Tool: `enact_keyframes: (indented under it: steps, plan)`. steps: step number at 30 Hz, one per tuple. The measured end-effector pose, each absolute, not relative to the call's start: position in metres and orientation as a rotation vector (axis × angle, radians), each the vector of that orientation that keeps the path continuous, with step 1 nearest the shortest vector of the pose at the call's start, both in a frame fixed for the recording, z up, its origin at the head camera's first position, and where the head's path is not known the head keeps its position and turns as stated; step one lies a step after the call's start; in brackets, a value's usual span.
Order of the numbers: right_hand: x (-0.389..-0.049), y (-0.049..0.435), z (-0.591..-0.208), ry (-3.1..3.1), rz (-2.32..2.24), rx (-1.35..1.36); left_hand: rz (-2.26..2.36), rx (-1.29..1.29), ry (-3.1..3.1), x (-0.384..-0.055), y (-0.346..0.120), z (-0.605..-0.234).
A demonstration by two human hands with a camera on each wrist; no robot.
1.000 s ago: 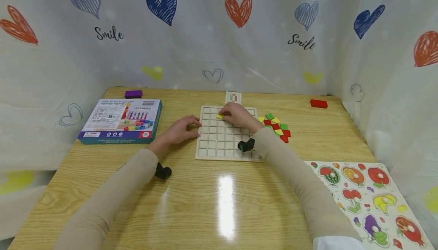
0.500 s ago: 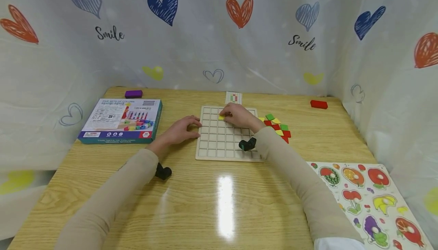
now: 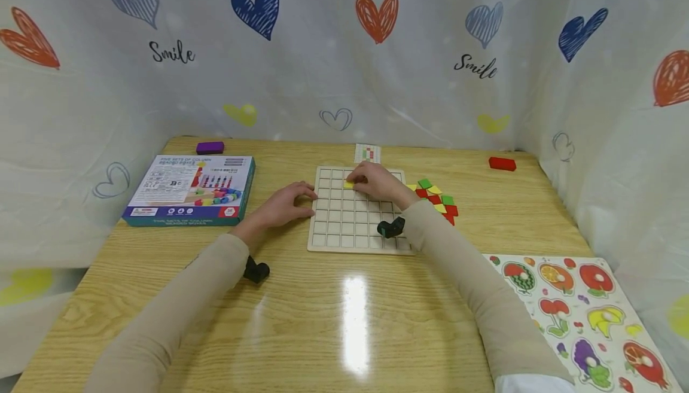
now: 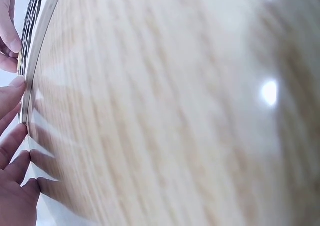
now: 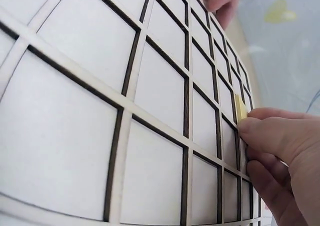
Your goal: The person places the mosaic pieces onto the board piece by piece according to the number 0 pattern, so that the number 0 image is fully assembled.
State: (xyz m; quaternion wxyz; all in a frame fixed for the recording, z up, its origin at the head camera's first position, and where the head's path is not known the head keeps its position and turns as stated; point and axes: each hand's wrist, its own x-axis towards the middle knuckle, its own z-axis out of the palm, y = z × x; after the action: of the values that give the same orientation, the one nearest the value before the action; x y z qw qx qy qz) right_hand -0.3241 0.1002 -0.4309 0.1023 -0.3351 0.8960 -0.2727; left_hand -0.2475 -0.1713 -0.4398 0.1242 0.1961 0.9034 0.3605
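Observation:
A wooden grid board with square cells lies on the table in the head view. My right hand reaches over its upper part and pinches a small yellow square tile between thumb and fingers. In the right wrist view the yellow tile stands tilted in a cell near the board's far side. My left hand rests at the board's left edge; its thumb and fingers touch the rim and the table there. To the right of the board lie several loose red, green and yellow tiles.
A small printed pattern card lies behind the board. A boxed bead set and a purple block sit at left. At right are a red block and a fruit puzzle board. Curtains enclose the table.
My right hand has shifted the yellow tile slightly to the right and nearer to me, then stayed almost still. The left hand has kept its place at the board's edge.

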Motion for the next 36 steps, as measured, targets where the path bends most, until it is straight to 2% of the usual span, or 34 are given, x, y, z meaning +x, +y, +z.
enact_keyframes:
  steps: [10,17,26,36]
  plan:
    - [-0.301,0.133,-0.431,2.699,-1.157,-0.666,1.043,0.593,2.639,-0.248,-0.172,-0.441]
    - [-0.265,0.180,-0.424,2.755,-1.269,-0.429,1.053,0.597,2.632,-0.250,-0.173,-0.444]
    - [-0.243,0.248,-0.425,2.824,-1.282,-0.193,1.064,0.582,2.621,-0.249,-0.172,-0.443]
    - [-0.233,0.273,-0.427,2.851,-1.067,-0.182,1.040,0.582,2.625,-0.248,-0.173,-0.442]
